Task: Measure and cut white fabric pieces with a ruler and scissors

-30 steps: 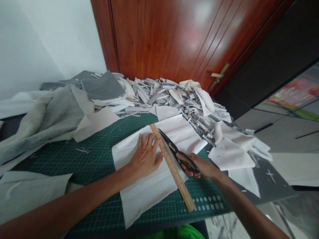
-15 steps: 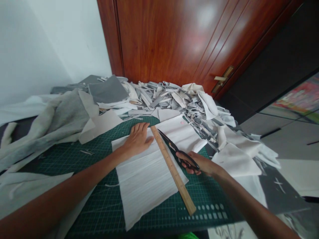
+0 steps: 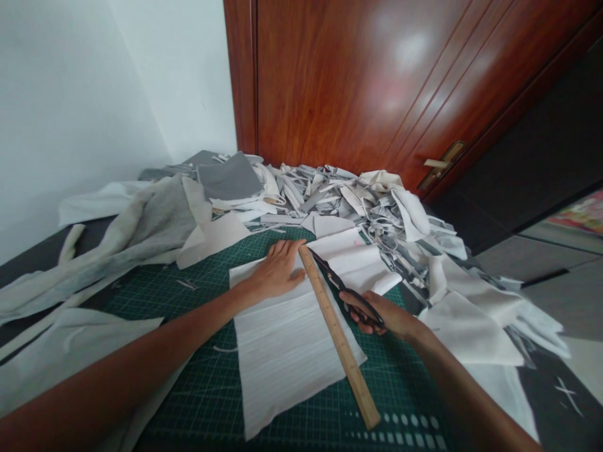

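White fabric (image 3: 282,364) lies as a flat sheet at lower centre of the frame, on a green cutting mat (image 3: 202,314). A wooden ruler (image 3: 338,339) runs slantwise over the sheet, from upper centre toward lower right, with its near end out on the mat. The left hand (image 3: 277,271) rests flat on the fabric, its grip open, fingers slightly spread and close against the ruler's left edge. The right hand (image 3: 379,317) has a closed grip on the handles of black scissors (image 3: 342,289), whose blades point up and left along the ruler's right edge, near its far end. The ruler lies between the left hand and the scissors.

A heap of gray and white scraps (image 3: 339,194) fills the upper centre of the frame behind the mat, piled against a reddish-brown door (image 3: 358,81) with a brass handle (image 3: 440,164) at upper right. Loose off-white pieces (image 3: 471,333) spill toward the right of the frame, beside the right hand. Bunched gray cloth (image 3: 155,226) sits at left, with a flat dark gray piece (image 3: 229,177) beyond it. A pale piece (image 3: 61,358) lies at lower left, partly under the left forearm (image 3: 117,364). A dark tabletop (image 3: 42,254) shows at the left edge, below a white wall (image 3: 94,94).
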`<action>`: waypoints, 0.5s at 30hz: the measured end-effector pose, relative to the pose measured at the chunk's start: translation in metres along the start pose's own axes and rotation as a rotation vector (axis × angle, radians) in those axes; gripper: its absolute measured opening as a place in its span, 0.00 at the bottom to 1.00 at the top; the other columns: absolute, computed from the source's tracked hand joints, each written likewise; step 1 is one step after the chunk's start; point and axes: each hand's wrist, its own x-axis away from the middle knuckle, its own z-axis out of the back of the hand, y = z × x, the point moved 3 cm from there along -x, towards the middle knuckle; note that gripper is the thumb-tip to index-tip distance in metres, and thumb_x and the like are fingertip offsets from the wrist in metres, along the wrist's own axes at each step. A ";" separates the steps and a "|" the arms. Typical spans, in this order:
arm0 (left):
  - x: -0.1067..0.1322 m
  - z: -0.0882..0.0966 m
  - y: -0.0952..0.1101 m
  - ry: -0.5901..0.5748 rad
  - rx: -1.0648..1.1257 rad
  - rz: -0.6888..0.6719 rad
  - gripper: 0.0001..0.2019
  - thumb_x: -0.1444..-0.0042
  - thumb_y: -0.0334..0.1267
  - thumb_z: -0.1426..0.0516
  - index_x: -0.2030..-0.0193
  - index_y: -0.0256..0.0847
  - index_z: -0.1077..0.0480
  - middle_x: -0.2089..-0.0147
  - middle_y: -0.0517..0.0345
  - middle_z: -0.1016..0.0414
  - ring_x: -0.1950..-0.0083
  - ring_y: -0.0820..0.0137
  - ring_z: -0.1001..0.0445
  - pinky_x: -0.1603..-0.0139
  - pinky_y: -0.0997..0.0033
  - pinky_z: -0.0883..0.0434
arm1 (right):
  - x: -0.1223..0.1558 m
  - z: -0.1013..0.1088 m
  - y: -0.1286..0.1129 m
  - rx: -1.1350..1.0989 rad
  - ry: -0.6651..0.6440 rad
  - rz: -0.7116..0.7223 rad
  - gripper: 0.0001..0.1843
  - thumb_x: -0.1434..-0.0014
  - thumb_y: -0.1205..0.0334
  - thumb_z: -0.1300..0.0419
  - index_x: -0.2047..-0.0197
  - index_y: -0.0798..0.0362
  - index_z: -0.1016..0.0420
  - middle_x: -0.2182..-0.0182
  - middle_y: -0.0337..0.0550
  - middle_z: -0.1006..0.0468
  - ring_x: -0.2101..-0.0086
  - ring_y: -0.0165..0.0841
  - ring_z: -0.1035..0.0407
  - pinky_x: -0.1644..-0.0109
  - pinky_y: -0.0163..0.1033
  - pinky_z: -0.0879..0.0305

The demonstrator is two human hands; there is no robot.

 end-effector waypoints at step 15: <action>0.003 0.007 0.013 -0.013 -0.160 0.026 0.14 0.37 0.35 0.47 0.46 0.38 0.29 0.43 0.42 0.31 0.41 0.49 0.36 0.40 0.44 0.31 | -0.001 -0.005 -0.001 0.186 0.088 0.125 0.42 0.43 0.18 0.50 0.80 0.51 0.34 0.87 0.37 0.34 0.83 0.26 0.41 0.78 0.34 0.49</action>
